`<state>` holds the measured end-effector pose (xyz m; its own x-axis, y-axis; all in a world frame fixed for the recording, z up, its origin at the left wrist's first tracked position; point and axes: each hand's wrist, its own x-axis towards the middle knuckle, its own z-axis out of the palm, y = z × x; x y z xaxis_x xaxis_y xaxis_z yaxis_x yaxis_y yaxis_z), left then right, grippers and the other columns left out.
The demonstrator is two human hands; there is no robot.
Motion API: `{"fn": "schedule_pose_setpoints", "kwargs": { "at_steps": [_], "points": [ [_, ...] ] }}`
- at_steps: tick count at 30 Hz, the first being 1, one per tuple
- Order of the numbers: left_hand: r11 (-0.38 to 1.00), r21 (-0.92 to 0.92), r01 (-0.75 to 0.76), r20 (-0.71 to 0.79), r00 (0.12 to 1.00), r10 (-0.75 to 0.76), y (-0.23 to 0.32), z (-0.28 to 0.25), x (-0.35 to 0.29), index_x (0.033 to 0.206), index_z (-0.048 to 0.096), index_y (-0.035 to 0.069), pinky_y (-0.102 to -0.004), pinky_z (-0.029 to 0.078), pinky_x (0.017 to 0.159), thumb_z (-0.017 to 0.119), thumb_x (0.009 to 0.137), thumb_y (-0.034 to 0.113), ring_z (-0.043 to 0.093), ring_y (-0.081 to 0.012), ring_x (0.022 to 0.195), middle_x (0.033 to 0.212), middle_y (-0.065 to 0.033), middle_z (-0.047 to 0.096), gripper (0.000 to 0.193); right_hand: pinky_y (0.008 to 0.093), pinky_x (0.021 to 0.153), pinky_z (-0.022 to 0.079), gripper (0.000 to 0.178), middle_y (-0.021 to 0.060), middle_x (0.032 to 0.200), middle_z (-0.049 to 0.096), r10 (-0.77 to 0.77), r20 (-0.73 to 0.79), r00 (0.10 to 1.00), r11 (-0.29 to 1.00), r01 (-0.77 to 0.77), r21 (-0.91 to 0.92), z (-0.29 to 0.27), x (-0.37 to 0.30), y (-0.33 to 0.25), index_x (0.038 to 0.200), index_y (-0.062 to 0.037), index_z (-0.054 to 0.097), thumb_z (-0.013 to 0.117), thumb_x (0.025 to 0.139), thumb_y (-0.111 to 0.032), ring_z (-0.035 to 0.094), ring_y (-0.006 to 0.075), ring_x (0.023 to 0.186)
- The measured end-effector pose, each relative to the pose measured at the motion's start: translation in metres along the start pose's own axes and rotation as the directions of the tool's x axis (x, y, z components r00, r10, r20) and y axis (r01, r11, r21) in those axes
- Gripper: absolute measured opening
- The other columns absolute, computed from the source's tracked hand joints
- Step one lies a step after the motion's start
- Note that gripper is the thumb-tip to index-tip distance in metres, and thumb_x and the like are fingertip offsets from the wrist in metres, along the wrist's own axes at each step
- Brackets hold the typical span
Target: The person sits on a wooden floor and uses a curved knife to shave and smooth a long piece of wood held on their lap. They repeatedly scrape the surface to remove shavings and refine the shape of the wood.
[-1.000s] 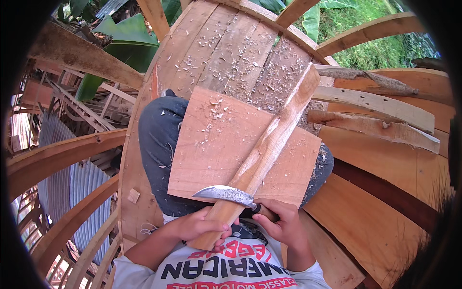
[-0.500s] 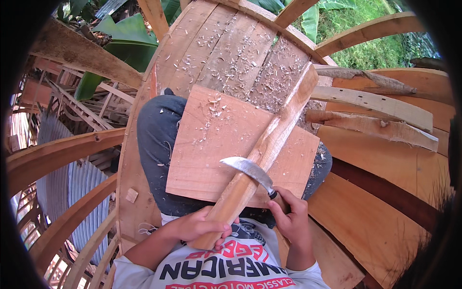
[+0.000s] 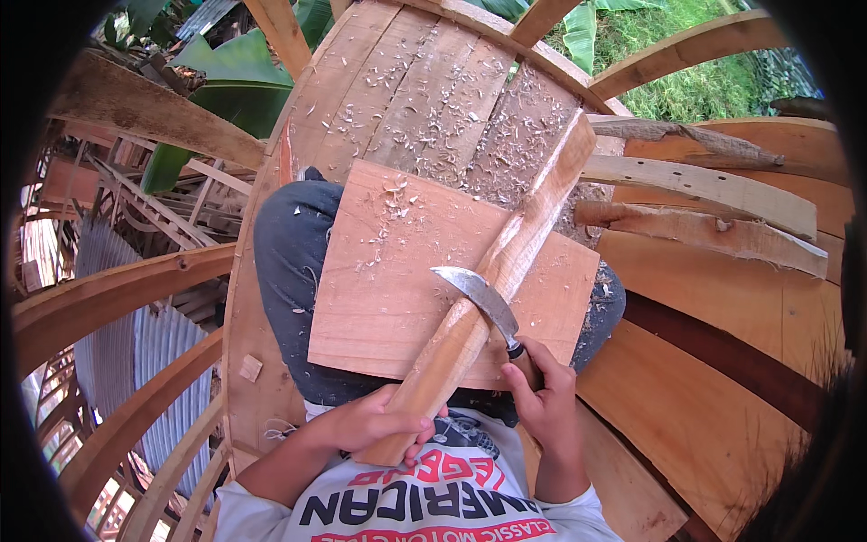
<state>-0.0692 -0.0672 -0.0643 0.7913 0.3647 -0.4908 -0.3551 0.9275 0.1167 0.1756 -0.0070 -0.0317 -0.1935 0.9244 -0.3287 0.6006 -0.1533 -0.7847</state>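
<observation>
Change: since a second ago the curved steel knife blade (image 3: 480, 298) has swung from lying low and flat near the left hand up onto the stick's middle, its tip now pointing up and left; the right hand has shifted up along the board's near edge with it.
Left hand: the left hand (image 3: 384, 423) is clenched round the thick near end of the long pale wooden stick (image 3: 492, 280), thumb over the top.
Right hand: the right hand (image 3: 545, 397) is wrapped tight on the knife's dark handle, only a little of which shows.
Stick: it lies slantwise across the flat reddish wooden board (image 3: 388, 271), its far end reaching out over the chip-strewn planks (image 3: 424, 99) beyond.
Board: it rests on the person's lap in dark trousers (image 3: 284, 262) and serves as the work surface.
Handling: the stick looks stiff, dry and of middling weight, unlikely to bend (its freshly cut faces seem smooth, so a slack grip could let it roll).
Grip: the thick near end, well behind the blade, looks the safest hold.
Knife: thin, keen edge; best held by the handle only.
</observation>
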Motion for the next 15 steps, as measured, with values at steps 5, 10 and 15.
{"fn": "schedule_pose_setpoints", "kwargs": {
  "at_steps": [5,10,15],
  "points": [
    [0.999,0.035,0.011,-0.021,1.000,-0.011,-0.001,-0.001,-0.002,0.120,0.046,0.000,-0.0327,0.053,0.067,0.063,0.089,0.021,0.059,-0.0146,0.071,0.086,-0.0064,0.055,0.042,0.0214,0.056,0.046,0.029,0.0043,0.079,0.065,0.017,0.022,1.000,0.971,-0.022,0.240,-0.002,0.000,0.026,0.111,0.0003,0.063,0.069,0.084,-0.008,0.059,0.0080,0.061],
    [1.000,-0.002,0.016,-0.001,1.000,-0.016,0.001,-0.001,-0.001,0.120,0.046,0.000,-0.0336,0.053,0.068,0.064,0.089,0.021,0.059,-0.0152,0.071,0.085,-0.0064,0.055,0.042,0.0199,0.038,0.034,0.025,0.0016,0.074,0.056,0.234,0.198,0.952,0.841,-0.301,0.451,-0.010,0.000,0.016,0.114,0.0009,0.057,0.056,0.092,-0.009,0.044,0.0039,0.045],
    [1.000,0.015,0.015,-0.011,1.000,-0.015,-0.001,-0.001,-0.001,0.120,0.046,-0.001,-0.0344,0.053,0.069,0.063,0.089,0.020,0.059,-0.0157,0.071,0.085,-0.0069,0.055,0.041,0.0208,0.036,0.036,0.025,0.0020,0.063,0.051,0.206,0.509,0.836,0.556,-0.528,0.642,-0.008,0.002,0.016,0.112,-0.0002,0.055,0.054,0.096,-0.019,0.044,0.0058,0.043]
  ]
}}
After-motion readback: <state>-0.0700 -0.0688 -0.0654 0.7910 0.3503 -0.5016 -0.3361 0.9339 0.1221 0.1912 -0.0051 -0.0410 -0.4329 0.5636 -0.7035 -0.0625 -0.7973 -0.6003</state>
